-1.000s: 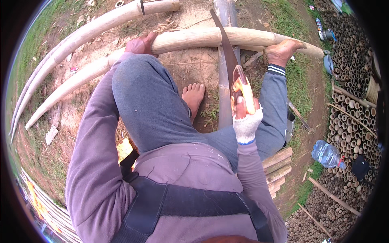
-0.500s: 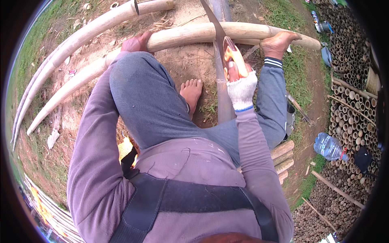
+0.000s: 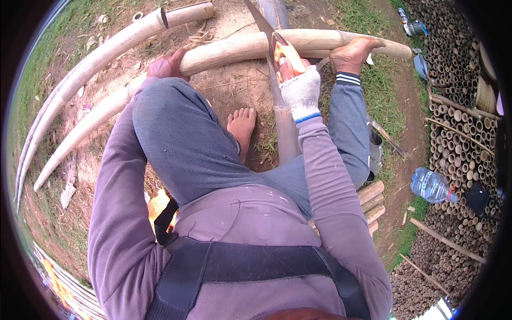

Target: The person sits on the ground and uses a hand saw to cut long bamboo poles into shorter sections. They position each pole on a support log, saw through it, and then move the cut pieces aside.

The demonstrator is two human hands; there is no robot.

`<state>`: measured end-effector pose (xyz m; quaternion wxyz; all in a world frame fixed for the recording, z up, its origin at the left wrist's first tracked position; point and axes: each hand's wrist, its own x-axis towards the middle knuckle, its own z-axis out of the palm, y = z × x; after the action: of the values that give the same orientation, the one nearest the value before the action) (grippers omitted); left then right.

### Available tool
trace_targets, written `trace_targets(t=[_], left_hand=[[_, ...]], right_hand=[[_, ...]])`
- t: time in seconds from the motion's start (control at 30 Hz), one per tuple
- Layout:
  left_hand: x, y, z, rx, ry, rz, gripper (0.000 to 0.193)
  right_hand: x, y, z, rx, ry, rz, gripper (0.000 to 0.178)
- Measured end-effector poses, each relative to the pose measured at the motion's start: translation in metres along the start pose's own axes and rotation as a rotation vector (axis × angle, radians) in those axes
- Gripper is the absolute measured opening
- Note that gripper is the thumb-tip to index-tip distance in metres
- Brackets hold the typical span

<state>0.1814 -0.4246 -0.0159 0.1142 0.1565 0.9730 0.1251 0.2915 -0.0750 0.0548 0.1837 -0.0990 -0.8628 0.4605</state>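
A thick pale bamboo pole (image 3: 224, 55) lies crosswise in front of me, over a grey pole (image 3: 286, 136) that runs away from me. My left hand (image 3: 167, 65), bare, grips the bamboo left of the middle, partly hidden behind my knee. My right hand (image 3: 298, 85) wears a white knit glove with bare fingers. It is closed around the orange handle of a handsaw (image 3: 260, 20), whose blade crosses the bamboo and points away from me. Whether the teeth sit in a cut is hidden. My right foot (image 3: 352, 54) presses on the bamboo at the right.
Another long bamboo pole (image 3: 112, 45) lies at the far left. Stacked cut bamboo (image 3: 453, 144) fills the right side, with a large plastic bottle (image 3: 429, 185) and a black cap (image 3: 478, 199) by it. A blade-like tool (image 3: 388, 137) lies beyond my right leg.
My right hand has pushed the handsaw forward, bringing its handle up to the bamboo. My left hand and right foot stay on the pole. The whole view has shifted slightly.
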Motion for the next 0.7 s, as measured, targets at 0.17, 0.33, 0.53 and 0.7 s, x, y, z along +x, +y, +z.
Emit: trace_targets(t=[0.17,0.33,0.53,0.7], left_hand=[[0.011,0.008,0.011,-0.004,-0.013,0.046,0.079],[-0.007,-0.012,0.017,0.092,0.060,-0.025,0.079],[-0.009,-0.003,0.003,0.064,0.038,-0.009,0.074],[-0.008,-0.022,0.000,0.047,0.014,-0.055,0.068]], right_hand=[[-0.162,-0.019,-0.107,0.048,-0.022,0.144,0.020],[-0.174,0.003,-0.112,0.138,-0.084,0.092,0.019],[0.005,0.004,0.013,0.042,0.002,0.045,0.034],[-0.125,0.006,-0.071,0.195,-0.104,0.131,0.020]])
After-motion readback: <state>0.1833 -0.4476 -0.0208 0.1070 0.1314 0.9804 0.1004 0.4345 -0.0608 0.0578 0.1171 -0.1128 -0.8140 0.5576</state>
